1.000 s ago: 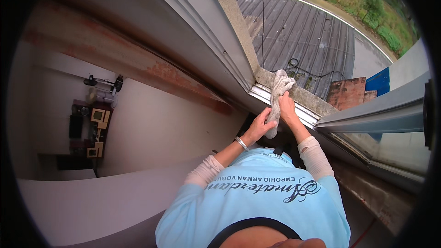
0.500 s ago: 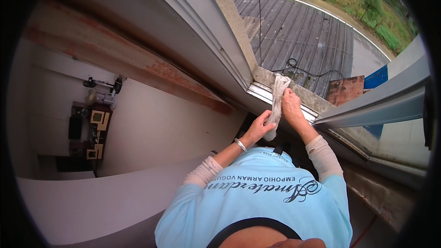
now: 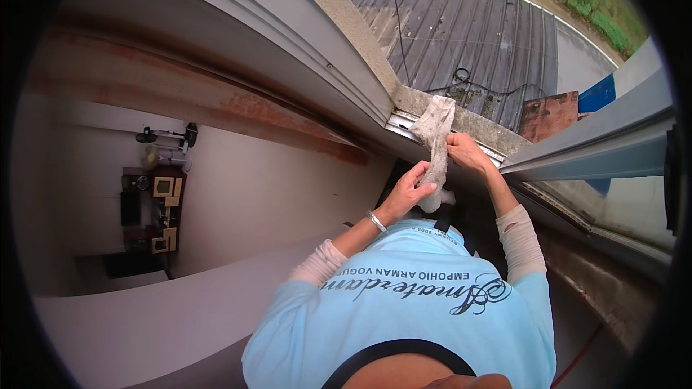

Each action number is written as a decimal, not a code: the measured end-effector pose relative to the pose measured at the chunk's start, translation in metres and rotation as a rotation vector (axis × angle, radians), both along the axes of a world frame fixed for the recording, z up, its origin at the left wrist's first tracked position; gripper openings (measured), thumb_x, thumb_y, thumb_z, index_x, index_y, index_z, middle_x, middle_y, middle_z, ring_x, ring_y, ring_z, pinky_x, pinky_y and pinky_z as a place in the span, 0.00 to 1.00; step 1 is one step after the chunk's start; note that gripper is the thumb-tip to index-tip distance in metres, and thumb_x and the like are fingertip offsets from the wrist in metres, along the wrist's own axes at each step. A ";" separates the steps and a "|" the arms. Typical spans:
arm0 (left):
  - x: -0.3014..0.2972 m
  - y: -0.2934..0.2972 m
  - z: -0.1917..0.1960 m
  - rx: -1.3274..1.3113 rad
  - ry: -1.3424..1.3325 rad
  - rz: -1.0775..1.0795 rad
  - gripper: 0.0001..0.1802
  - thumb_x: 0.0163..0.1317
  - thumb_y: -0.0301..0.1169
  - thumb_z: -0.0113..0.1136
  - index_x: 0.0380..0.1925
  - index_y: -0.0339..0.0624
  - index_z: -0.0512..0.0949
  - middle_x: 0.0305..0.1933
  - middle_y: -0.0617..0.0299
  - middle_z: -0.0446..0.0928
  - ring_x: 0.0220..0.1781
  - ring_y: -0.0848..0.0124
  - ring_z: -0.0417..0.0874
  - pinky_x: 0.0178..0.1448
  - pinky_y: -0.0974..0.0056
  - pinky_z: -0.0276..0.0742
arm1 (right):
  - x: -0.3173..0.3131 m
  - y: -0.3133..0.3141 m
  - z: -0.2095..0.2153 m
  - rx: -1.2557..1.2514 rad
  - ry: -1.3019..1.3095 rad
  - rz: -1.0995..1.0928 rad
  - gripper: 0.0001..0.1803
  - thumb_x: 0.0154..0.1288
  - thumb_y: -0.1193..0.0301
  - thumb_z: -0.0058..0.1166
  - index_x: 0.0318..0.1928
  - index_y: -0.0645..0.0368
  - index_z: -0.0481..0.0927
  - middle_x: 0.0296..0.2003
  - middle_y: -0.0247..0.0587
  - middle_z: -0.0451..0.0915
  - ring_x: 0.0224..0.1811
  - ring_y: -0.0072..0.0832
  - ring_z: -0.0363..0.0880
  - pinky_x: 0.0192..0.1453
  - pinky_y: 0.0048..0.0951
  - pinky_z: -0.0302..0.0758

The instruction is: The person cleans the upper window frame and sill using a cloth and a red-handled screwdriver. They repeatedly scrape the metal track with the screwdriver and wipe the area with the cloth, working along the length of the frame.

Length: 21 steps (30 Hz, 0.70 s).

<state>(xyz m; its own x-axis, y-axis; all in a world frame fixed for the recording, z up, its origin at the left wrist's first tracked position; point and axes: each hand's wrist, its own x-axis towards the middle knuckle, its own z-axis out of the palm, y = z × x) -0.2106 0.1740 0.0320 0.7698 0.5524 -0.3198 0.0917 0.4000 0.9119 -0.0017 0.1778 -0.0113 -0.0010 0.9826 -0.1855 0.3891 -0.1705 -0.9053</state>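
Note:
A greyish-white cloth rag (image 3: 437,145) hangs lengthwise between my hands, its upper end spread over the window track and its lower end dangling towards my waist. My left hand (image 3: 408,191), with a silver bracelet at the wrist, grips the lower part of the rag between thumb and fingers. On the other side, my right hand (image 3: 468,153) is closed at the rag's right edge, the fingertips partly tucked out of sight. Beneath the rag runs the white window track (image 3: 398,125), partly covered by it.
To the right stands an open window sash (image 3: 598,145); the window frame (image 3: 303,36) rises at the left. Outside the concrete sill lie a dark corrugated roof (image 3: 476,36), a black cable (image 3: 504,94) and a reddish board (image 3: 549,117). A fan (image 3: 162,156) and cabinet stand in the room at left.
The rag's upper end has spread wider over the track. My right hand has shifted slightly right and lower along the rag. My left hand keeps its grip.

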 end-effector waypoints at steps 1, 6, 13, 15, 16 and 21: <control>0.000 0.001 0.005 -0.006 0.002 0.012 0.19 0.62 0.30 0.56 0.52 0.38 0.68 0.46 0.65 0.72 0.49 0.78 0.72 0.56 0.69 0.68 | 0.000 0.002 0.001 0.018 0.029 -0.012 0.13 0.56 0.68 0.50 0.25 0.69 0.76 0.14 0.47 0.70 0.19 0.24 0.66 0.25 0.33 0.67; -0.001 0.007 0.016 -0.029 0.031 0.052 0.19 0.63 0.30 0.56 0.53 0.38 0.68 0.47 0.66 0.72 0.49 0.79 0.72 0.57 0.70 0.67 | -0.005 0.018 0.002 -0.072 -0.124 0.085 0.11 0.53 0.71 0.48 0.25 0.67 0.78 0.22 0.55 0.76 0.27 0.41 0.75 0.34 0.39 0.72; -0.014 0.015 0.013 -0.114 -0.003 0.094 0.17 0.62 0.32 0.57 0.50 0.40 0.70 0.45 0.68 0.73 0.47 0.80 0.73 0.54 0.71 0.69 | -0.006 0.014 -0.015 -0.101 0.112 -0.006 0.15 0.59 0.69 0.48 0.20 0.65 0.76 0.16 0.43 0.76 0.16 0.29 0.73 0.24 0.33 0.68; -0.024 0.023 0.016 -0.170 -0.047 0.149 0.15 0.62 0.32 0.58 0.47 0.41 0.71 0.43 0.69 0.74 0.45 0.80 0.74 0.53 0.71 0.71 | -0.005 -0.003 -0.003 -0.200 0.221 -0.084 0.17 0.62 0.67 0.49 0.19 0.64 0.76 0.13 0.36 0.72 0.13 0.22 0.67 0.19 0.28 0.63; -0.026 0.026 0.028 -0.121 -0.079 0.189 0.12 0.62 0.32 0.59 0.44 0.43 0.72 0.41 0.69 0.75 0.43 0.80 0.76 0.52 0.72 0.73 | -0.004 -0.014 0.001 -0.248 0.273 -0.132 0.19 0.64 0.65 0.49 0.19 0.63 0.76 0.12 0.33 0.70 0.12 0.18 0.64 0.17 0.25 0.60; -0.068 0.050 0.041 -0.265 -0.423 0.390 0.21 0.56 0.25 0.59 0.53 0.47 0.75 0.54 0.62 0.76 0.56 0.69 0.74 0.65 0.59 0.67 | 0.006 -0.061 0.000 -0.334 0.535 -0.224 0.20 0.67 0.62 0.48 0.21 0.60 0.77 0.09 0.28 0.66 0.10 0.16 0.61 0.15 0.21 0.55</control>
